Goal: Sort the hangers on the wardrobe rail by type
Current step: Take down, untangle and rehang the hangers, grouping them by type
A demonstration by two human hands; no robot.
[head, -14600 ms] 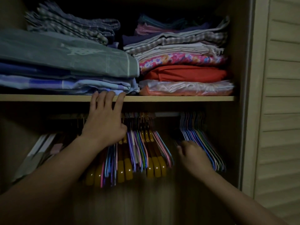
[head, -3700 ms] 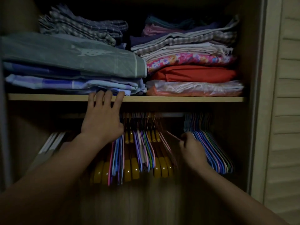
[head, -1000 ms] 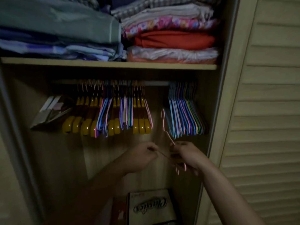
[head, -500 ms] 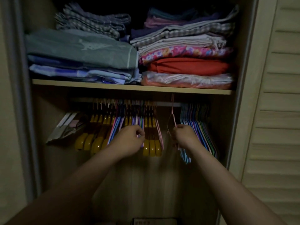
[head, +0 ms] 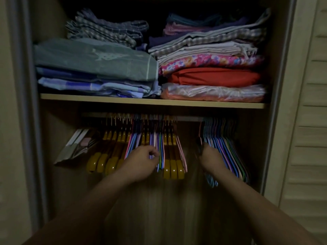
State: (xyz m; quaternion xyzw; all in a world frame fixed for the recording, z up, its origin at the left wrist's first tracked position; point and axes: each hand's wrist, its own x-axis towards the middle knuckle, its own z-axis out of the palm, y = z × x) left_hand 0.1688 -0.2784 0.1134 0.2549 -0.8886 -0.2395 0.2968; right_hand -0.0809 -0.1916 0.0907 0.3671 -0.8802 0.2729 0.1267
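Where the rail [head: 191,119] runs under the shelf [head: 152,102], the hangers hang in two groups with a bare stretch of rail between them. The left group mixes thick wooden hangers [head: 172,163] with thin coloured wire hangers [head: 160,152]; the right group [head: 224,147] is all thin wire ones, packed close to the wardrobe's right wall. The left hand [head: 141,163] reaches into the mixed group, its fingers curled and pinching among the wire hangers there; which one it holds cannot be told. The right hand [head: 210,160] is at the left edge of the right group, fingers curled round a dark hanger [head: 200,138] whose hook reaches up to the rail. Open room lies between the two hands, with the back panel showing. At the far left end of the rail a flat packet [head: 76,147] hangs tilted. Folded cloths [head: 95,62] lie stacked on the shelf. A louvred door [head: 307,121] stands at right.
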